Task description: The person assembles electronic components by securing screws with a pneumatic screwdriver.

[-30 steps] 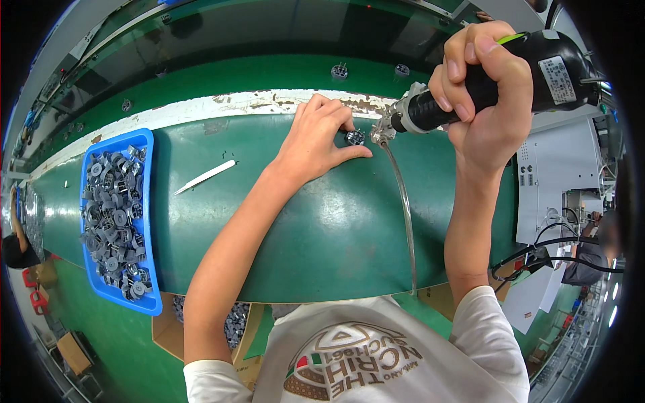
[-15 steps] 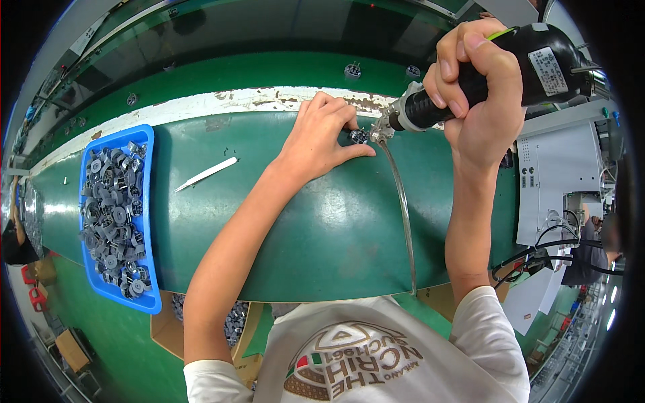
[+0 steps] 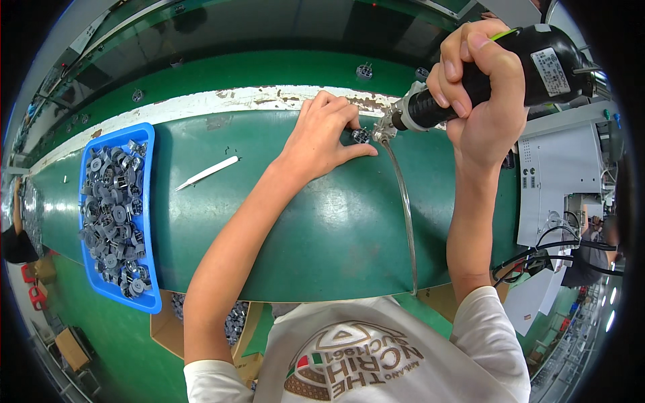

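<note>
My right hand (image 3: pixel 480 87) is wrapped around a black electric screwdriver (image 3: pixel 547 64), held tilted at the upper right. Its metal nose (image 3: pixel 386 126), with a clear hose (image 3: pixel 405 208) hanging from it, meets a small grey-and-black round plug-like part (image 3: pixel 361 136). Thumb and fingers of my left hand (image 3: pixel 326 138) close around that part from the left, on the green work surface (image 3: pixel 322 235). The screwdriver's nose partly covers the part, so the exact contact point cannot be made out.
At the left stands a blue tray (image 3: pixel 154 221) heaped with similar grey parts. White tweezers (image 3: pixel 208 172) lie between it and my left arm. Beyond a chipped white ledge (image 3: pixel 242 99), a green belt (image 3: pixel 282 70) carries several parts. A grey machine box (image 3: pixel 561 158) stands at right.
Parts on the far green belt have shifted a little to the right. My hands and the screwdriver have moved only very slightly, staying at the held part.
</note>
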The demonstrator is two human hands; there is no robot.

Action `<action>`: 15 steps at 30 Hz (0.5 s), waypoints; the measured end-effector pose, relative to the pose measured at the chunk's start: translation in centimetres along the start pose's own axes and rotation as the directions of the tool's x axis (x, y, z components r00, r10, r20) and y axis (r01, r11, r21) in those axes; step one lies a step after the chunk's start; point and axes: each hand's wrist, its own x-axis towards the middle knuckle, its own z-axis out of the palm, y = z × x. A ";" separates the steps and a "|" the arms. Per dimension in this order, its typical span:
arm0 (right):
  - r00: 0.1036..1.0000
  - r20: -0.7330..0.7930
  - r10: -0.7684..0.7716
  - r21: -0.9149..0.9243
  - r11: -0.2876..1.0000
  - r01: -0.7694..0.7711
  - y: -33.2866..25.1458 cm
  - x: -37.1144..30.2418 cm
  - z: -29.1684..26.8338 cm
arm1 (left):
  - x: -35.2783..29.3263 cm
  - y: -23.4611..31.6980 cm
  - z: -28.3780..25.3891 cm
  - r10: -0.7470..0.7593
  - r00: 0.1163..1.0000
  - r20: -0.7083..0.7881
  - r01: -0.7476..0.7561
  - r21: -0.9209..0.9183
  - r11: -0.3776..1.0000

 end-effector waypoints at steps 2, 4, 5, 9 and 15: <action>1.000 -0.026 0.008 -0.048 0.999 -0.009 0.0 0.2 0.4 | 0.0 0.0 0.0 0.003 1.000 0.000 -0.003 0.003 1.000; 0.998 -0.053 0.015 -0.094 0.995 -0.020 -0.4 0.6 1.7 | 0.0 0.1 0.0 -0.011 1.000 -0.002 0.011 -0.008 1.000; 0.985 -0.146 0.088 -0.076 0.992 -0.100 -0.8 0.9 3.2 | -0.1 0.0 0.1 -0.013 1.000 0.000 0.013 -0.007 1.000; 0.803 0.264 -0.534 0.792 0.595 0.136 6.1 5.2 0.4 | 0.4 0.6 0.3 0.001 1.000 -0.010 -0.001 -0.021 1.000; 0.998 -0.035 0.053 -0.069 0.996 -0.056 0.3 0.9 0.8 | -0.5 0.0 -0.5 -0.025 1.000 0.000 0.025 0.004 1.000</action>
